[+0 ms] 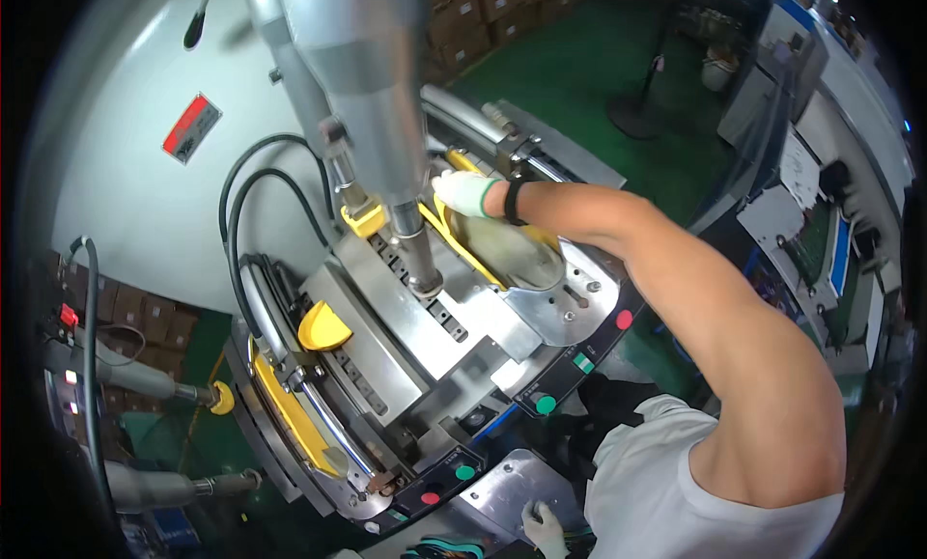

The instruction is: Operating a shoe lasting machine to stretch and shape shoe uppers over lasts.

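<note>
My right hand (463, 192), in a white glove with a green cuff, reaches across the machine. Its fingers look curled at the top end of a yellow pad (468, 248), next to the thick metal press cylinder (372, 105). What they grip, if anything, I cannot make out. Beside the pad and below my wrist lies a smooth grey, sole-shaped piece (517, 255). Low in the view, my left hand (546, 532), also gloved, is over the edge of a metal plate (521, 487). Its fingers are apart and hold nothing visible.
A second station with a yellow pad (294, 414) and a yellow block (324, 327) is at the left. Green and red buttons (546, 405) line the front panel. A teal and black shoe (444, 547) shows at the bottom edge. Stacked cartons (483, 18) stand behind.
</note>
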### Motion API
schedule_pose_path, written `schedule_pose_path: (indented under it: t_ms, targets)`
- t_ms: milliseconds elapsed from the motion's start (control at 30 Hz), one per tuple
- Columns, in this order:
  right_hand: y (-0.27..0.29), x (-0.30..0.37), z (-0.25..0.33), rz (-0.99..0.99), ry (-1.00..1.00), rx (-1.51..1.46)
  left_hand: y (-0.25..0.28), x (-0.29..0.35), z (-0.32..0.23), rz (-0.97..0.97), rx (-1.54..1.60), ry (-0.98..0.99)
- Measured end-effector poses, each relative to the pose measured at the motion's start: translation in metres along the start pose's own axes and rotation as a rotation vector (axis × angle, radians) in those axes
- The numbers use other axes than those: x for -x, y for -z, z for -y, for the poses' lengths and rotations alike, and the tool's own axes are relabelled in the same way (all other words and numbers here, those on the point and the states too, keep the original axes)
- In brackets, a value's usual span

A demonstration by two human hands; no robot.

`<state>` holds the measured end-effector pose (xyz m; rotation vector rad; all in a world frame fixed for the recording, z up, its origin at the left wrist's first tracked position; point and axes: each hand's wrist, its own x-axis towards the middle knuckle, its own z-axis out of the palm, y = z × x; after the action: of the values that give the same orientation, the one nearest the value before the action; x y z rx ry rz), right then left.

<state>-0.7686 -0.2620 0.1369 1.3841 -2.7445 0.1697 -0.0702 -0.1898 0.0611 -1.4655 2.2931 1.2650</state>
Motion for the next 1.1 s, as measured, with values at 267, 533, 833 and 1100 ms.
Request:
schedule_pose_path:
  t_ms: [267,533,833,1100]
  targets:
    - [-0.061,-0.080,0.004,-0.037,0.038,0.050,-0.058,0.018,-0.021,-0.125,0.264,0.189]
    - [0.021,0.068,-0.120,-0.252,-0.160,-0.057,-0.072,0.019,-0.010,-0.130,0.475,0.250]
    - [-0.130,-0.006,-0.033,0.127,0.250,-0.656,-0.079,0.001,-0.017,-0.365,0.377,0.113]
    - [-0.095,-0.040,-0.027,0.309,0.192,-0.853,-0.114,0.109,-0.002,-0.632,0.680,0.498]
